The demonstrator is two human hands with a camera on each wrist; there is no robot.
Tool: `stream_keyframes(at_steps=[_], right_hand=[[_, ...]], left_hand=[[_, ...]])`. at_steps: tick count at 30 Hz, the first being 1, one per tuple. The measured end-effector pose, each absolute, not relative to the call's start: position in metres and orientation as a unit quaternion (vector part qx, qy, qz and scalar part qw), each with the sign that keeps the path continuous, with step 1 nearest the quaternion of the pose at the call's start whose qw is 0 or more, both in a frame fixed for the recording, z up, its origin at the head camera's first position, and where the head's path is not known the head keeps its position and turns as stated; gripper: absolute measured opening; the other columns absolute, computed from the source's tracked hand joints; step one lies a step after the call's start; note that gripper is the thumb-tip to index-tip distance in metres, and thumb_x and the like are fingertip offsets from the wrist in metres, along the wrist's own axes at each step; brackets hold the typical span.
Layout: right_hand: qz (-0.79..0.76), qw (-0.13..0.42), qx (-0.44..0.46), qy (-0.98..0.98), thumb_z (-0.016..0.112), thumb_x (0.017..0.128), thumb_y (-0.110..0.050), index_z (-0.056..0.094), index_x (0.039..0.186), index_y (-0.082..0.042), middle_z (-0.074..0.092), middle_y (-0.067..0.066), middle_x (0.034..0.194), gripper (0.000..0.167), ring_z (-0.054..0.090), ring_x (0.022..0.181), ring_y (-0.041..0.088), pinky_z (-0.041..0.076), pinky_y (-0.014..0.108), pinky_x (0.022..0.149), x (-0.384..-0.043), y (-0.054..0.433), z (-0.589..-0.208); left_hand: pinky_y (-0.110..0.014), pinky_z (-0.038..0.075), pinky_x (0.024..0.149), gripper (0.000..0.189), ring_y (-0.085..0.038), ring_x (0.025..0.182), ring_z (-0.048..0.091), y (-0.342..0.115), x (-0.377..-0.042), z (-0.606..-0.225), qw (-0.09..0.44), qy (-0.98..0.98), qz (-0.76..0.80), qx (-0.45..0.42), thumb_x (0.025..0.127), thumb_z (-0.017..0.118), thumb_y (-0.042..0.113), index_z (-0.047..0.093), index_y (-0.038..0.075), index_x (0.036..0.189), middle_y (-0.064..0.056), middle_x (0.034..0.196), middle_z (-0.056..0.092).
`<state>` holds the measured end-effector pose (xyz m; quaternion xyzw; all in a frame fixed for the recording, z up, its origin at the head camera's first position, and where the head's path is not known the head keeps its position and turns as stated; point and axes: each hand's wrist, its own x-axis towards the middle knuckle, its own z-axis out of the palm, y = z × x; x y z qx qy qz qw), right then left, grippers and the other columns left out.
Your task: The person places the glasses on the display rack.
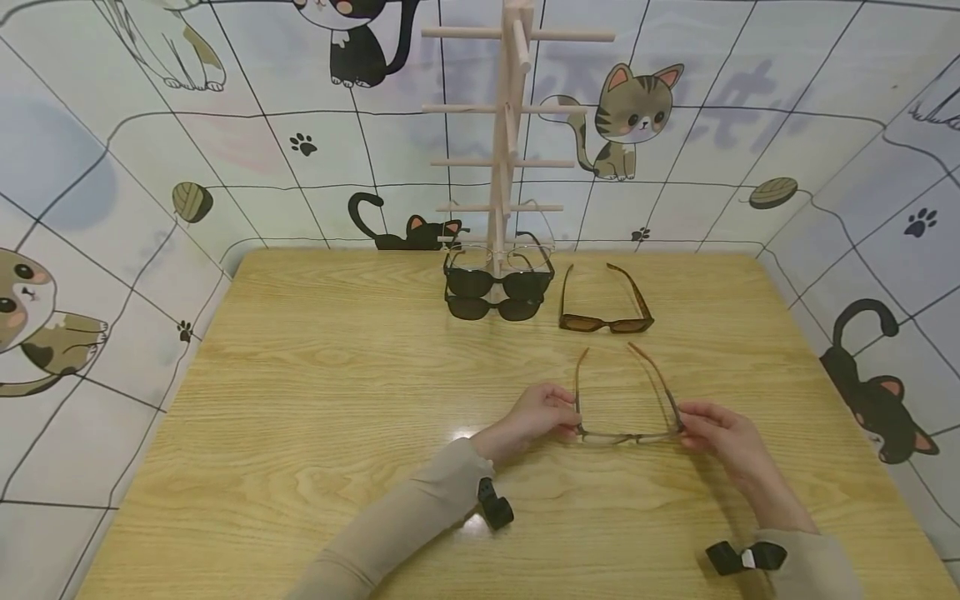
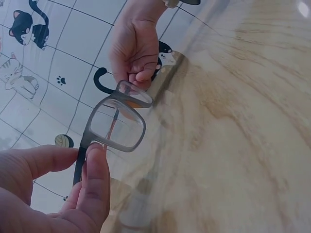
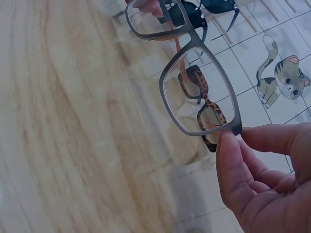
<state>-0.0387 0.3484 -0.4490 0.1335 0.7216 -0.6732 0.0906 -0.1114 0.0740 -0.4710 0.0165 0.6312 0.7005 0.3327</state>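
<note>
A pair of grey-framed eyeglasses with clear lenses and orange-brown temple tips is held between both hands, its temples unfolded and pointing toward the rack. My left hand pinches the left hinge between thumb and fingers; the left wrist view shows this grip on the dark temple up close. On the other side, my right hand pinches the right hinge corner, and the right wrist view shows thumb and fingertips at the frame's end. Just beyond lies a pair of brown tortoiseshell sunglasses, temples unfolded.
A wooden display rack with several horizontal pegs stands at the back of the wooden table. Thin-rimmed glasses and two dark sunglasses sit at its lower part. Cat-patterned panels enclose the table's back and sides.
</note>
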Motion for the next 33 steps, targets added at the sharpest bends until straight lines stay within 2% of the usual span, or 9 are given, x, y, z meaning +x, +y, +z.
stream_keyframes(at_steps=[4, 12, 20, 33], right_hand=[[-0.704, 0.081, 0.111, 0.697, 0.058, 0.093, -0.006, 0.068, 0.097, -0.018, 0.066, -0.002, 0.086, 0.015, 0.063, 0.075, 0.007, 0.055, 0.020, 0.066, -0.037, 0.346, -0.443], [-0.741, 0.062, 0.069, 0.665, 0.052, 0.095, 0.001, 0.069, 0.097, -0.014, 0.066, 0.000, 0.088, 0.023, 0.063, 0.075, 0.009, 0.055, 0.020, 0.066, -0.035, 0.343, -0.431], [-0.747, 0.033, 0.041, 0.663, 0.051, 0.095, 0.001, 0.068, 0.099, -0.012, 0.067, 0.001, 0.086, 0.022, 0.064, 0.074, 0.010, 0.055, 0.021, 0.066, -0.041, 0.338, -0.416], [-0.785, -0.011, 0.004, 0.619, 0.050, 0.093, 0.007, 0.068, 0.098, -0.005, 0.068, 0.003, 0.084, 0.023, 0.065, 0.072, 0.011, 0.055, 0.020, 0.065, -0.051, 0.328, -0.384]], left_hand=[[-0.028, 0.057, 0.063, 0.025, -0.013, 0.060, 0.061, 0.074, -0.114, -0.467, 0.325, 0.626, 0.708, 0.016, 0.081, 0.065, -0.007, 0.058, -0.005, 0.105, -0.012, 0.080, 0.066], [-0.029, 0.057, 0.067, 0.025, -0.013, 0.062, 0.061, 0.068, -0.119, -0.448, 0.322, 0.616, 0.719, 0.023, 0.084, 0.064, -0.006, 0.057, -0.005, 0.109, -0.013, 0.084, 0.066], [-0.030, 0.057, 0.069, 0.027, -0.012, 0.062, 0.061, 0.063, -0.124, -0.426, 0.306, 0.589, 0.747, 0.030, 0.085, 0.064, -0.005, 0.056, -0.006, 0.111, -0.007, 0.078, 0.063], [-0.027, 0.057, 0.068, 0.025, -0.012, 0.062, 0.062, 0.058, -0.130, -0.389, 0.281, 0.562, 0.777, 0.036, 0.086, 0.063, -0.005, 0.058, -0.005, 0.110, -0.004, 0.078, 0.062]])
